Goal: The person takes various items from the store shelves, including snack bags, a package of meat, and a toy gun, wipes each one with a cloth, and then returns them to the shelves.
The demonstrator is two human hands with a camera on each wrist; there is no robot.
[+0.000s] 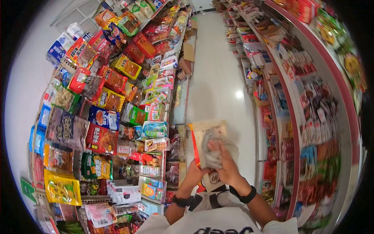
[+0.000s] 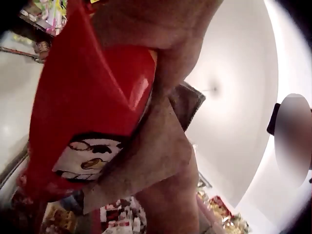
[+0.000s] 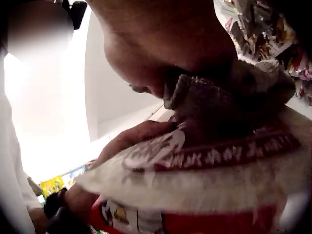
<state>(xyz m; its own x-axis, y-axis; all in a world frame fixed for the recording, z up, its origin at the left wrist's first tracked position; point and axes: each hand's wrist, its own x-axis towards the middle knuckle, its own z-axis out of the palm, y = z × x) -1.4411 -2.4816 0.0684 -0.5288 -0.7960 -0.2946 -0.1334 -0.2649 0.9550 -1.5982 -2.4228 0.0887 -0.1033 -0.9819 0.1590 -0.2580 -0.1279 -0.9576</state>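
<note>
A beige package (image 1: 208,128) with a red side is held up in front of the body. My left hand (image 1: 194,173) grips its lower left edge; in the left wrist view that hand (image 2: 170,34) is above the package's red side (image 2: 78,97). A grey cloth (image 1: 212,159) lies against the package's face, under the fairly straight fingers of my right hand (image 1: 228,165). In the right wrist view, the bunched cloth (image 3: 204,97) sits between my right hand (image 3: 165,44) and the printed package (image 3: 219,178). The right fingertips are hidden there.
Shelves of colourful snack packets (image 1: 103,136) rise on the left. More stocked shelves, edged in dark pink (image 1: 298,156), curve along the right. A pale tiled aisle floor (image 1: 218,70) runs between them, with cardboard boxes (image 1: 189,52) beside the left shelves.
</note>
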